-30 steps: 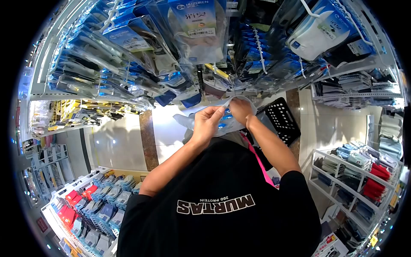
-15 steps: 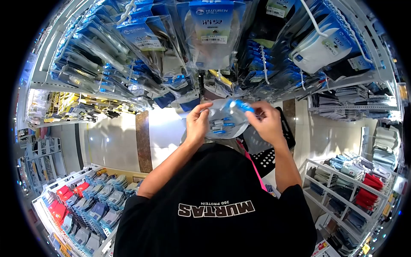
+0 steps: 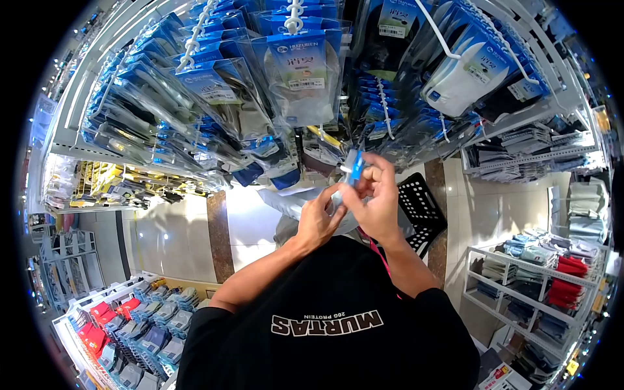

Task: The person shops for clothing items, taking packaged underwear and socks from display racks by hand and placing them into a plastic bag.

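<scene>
My right hand (image 3: pixel 376 198) is closed on a small blue-and-clear packet (image 3: pixel 355 167), held upright in front of the hanging racks. Its exact kind is too blurred to tell. Close beside it, my left hand (image 3: pixel 317 220) pinches pale, see-through plastic near the packet's lower end. The fingertips of both hands almost meet. Behind and left of my left hand hangs a whitish plastic bag (image 3: pixel 283 201), partly covered by the hand; its contents are hidden.
Packaged socks (image 3: pixel 302 75) hang on white hooks ahead, several rows deep. A black perforated basket (image 3: pixel 421 211) sits at the right on the tiled floor (image 3: pixel 170 237). Racks of folded goods stand at lower left (image 3: pixel 140 322) and lower right (image 3: pixel 536 279).
Both hands have come together, the left moving right and the right moving left and inward. The clear bag with blue-and-white items, spread between them before, now hangs lower left. The view shifted slightly.
</scene>
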`<state>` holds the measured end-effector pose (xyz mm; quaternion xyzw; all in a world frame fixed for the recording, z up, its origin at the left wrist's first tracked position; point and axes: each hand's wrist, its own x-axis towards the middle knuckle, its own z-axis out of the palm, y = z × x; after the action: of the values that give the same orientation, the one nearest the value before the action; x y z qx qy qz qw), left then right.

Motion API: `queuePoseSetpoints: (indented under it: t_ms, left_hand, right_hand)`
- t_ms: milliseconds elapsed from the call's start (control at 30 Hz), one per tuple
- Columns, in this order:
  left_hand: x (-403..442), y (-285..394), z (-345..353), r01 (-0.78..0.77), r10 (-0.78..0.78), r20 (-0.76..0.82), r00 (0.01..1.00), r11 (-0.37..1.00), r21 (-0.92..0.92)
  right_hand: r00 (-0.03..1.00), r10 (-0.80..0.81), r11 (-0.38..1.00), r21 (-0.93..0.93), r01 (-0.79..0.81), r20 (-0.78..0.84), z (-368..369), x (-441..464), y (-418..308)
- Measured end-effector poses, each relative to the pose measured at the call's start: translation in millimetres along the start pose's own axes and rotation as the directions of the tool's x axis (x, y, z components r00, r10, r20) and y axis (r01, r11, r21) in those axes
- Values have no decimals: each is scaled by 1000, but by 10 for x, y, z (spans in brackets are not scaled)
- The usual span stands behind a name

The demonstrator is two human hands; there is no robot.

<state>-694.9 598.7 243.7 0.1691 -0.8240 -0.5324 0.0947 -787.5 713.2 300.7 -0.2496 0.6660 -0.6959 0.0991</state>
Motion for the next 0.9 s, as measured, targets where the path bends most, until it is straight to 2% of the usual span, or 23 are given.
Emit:
queuePoseSetpoints:
  t_ms: [67, 100, 200, 233, 333, 367, 467, 500, 600, 633, 667, 733, 833, 900]
  left_hand:
    - [-1, -142, -10, 2, -3, -30, 1000, 999, -49]
    - [-5, -147, -17, 80, -86, -30, 996, 985, -155]
    - [9, 53, -145, 131, -114, 66, 991, 886, -445]
    - [9, -52, -190, 210, -143, 187, 972, 883, -420]
    - [19, 57, -287, 314, -170, 321, 932, 822, -475]
    - [27, 177, -332, 326, -162, 345, 925, 805, -496]
    - [40, 122, -280, 267, -87, 340, 936, 804, -530]
    - [74, 35, -238, 220, -62, 301, 952, 820, -528]
    - [49, 95, -255, 278, -239, 155, 959, 903, -327]
    - [41, -158, -167, 174, -165, 54, 985, 956, -238]
    - [50, -327, -162, 233, -212, 127, 969, 954, -186]
    - [47, -518, -201, 341, -314, 266, 911, 938, -63]
    - [5, -477, -217, 327, -290, 226, 930, 934, -147]
    - [-22, -471, -229, 330, -289, 198, 937, 917, -225]
  right_hand:
    - [989, -129, 990, 66, 125, 66, -40, 0, 45]
    - [979, -200, 980, 9, 200, 45, -122, 42, 97]
    - [980, -42, 995, -100, 23, -194, -360, 209, 209]
    - [989, -19, 997, -78, 8, -144, -439, 264, 295]
    - [955, 221, 945, 200, -260, 201, -524, 251, 347]
    - [922, 234, 941, 166, -294, 307, -502, 265, 322]
    - [890, 330, 911, 140, -387, 314, -514, 282, 381]
    - [920, 291, 915, 205, -348, 264, -540, 309, 368]
    - [979, 201, 912, 371, -173, -38, -783, 584, 275]
    - [985, 128, 908, 414, -69, -116, -877, 719, 230]
    - [979, 57, 892, 451, 38, -196, -926, 887, 145]
    - [950, 26, 920, 378, 98, -311, -892, 1191, -140]
    - [936, -119, 963, 192, 191, -332, -935, 1634, -146]
    - [927, -167, 958, 165, 233, -336, -878, 1882, -191]
